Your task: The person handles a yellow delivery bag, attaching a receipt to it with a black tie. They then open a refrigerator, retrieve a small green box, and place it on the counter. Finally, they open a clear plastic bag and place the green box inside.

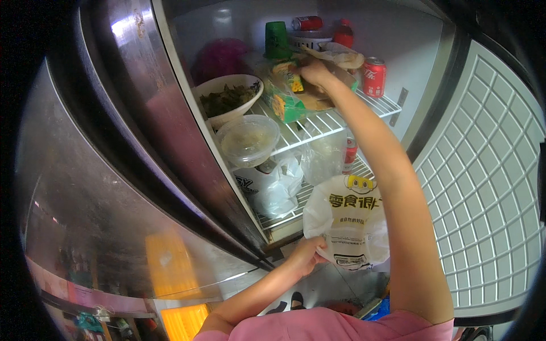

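Note:
My left hand grips the edge of a white printed plastic bag, which hangs before the open refrigerator. My right hand reaches onto the upper wire shelf, at a green and yellow packet above an open green box wrapped in clear plastic; its fingertips are partly hidden, so its hold cannot be told. Behind the box stands a green cup, upside down. A crumpled translucent bag lies just beyond the hand. To the right stands a red soda can.
Left on the shelf are a bowl of leafy greens and a lidded clear plastic tub. The lower shelf holds a white plastic bag and another red can. A white grid panel stands at the right, a steel door at the left.

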### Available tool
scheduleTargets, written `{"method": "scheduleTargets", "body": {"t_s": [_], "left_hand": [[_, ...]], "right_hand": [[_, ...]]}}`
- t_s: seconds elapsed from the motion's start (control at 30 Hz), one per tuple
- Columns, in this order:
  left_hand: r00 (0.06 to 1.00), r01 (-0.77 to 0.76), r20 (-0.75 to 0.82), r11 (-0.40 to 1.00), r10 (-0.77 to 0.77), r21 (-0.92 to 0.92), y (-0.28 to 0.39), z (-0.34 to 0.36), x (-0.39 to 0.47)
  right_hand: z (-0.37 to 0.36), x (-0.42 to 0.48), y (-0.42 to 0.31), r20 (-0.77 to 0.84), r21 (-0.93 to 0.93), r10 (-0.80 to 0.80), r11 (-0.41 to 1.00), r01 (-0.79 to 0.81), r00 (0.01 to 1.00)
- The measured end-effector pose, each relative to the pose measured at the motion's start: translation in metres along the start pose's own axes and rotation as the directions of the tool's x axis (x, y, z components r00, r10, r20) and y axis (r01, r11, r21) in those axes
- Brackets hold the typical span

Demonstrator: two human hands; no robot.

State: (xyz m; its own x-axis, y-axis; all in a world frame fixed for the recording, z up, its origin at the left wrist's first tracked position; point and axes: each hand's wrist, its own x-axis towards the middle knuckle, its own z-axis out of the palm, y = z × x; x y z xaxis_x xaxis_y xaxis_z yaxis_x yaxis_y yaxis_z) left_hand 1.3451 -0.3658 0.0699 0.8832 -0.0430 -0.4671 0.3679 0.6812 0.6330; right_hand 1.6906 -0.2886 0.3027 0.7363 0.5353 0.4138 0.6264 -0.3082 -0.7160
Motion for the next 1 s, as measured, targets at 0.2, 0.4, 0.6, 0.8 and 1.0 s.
{"method": "scheduleTargets", "body": {"t_s": [0.2,0.4,0.6,0.8,1.0], "left_hand": [[0.998,0.012,0.061,0.996,-0.017,0.089,0.016,0.012,-0.015],[0.977,-0.059,0.207,0.998,0.052,0.032,0.034,0.046,-0.031],[0.961,-0.132,0.257,0.987,0.104,0.095,0.082,0.104,-0.050],[0.827,-0.308,0.452,0.942,0.334,-0.132,0.140,0.155,-0.046],[0.820,-0.367,0.380,0.903,0.427,-0.224,0.211,0.190,-0.041]], "right_hand": [[-0.079,-0.060,0.000,-0.305,0.637,0.175,0.768,0.064,0.936],[-0.191,-0.214,-0.049,-0.364,0.637,0.312,0.771,-0.010,0.878],[-0.244,-0.316,-0.067,-0.477,0.554,0.230,0.828,0.087,0.849],[-0.263,-0.353,-0.092,-0.537,0.530,0.181,0.833,0.163,0.824],[-0.257,-0.365,-0.073,-0.425,0.592,0.202,0.799,0.102,0.882]]}}
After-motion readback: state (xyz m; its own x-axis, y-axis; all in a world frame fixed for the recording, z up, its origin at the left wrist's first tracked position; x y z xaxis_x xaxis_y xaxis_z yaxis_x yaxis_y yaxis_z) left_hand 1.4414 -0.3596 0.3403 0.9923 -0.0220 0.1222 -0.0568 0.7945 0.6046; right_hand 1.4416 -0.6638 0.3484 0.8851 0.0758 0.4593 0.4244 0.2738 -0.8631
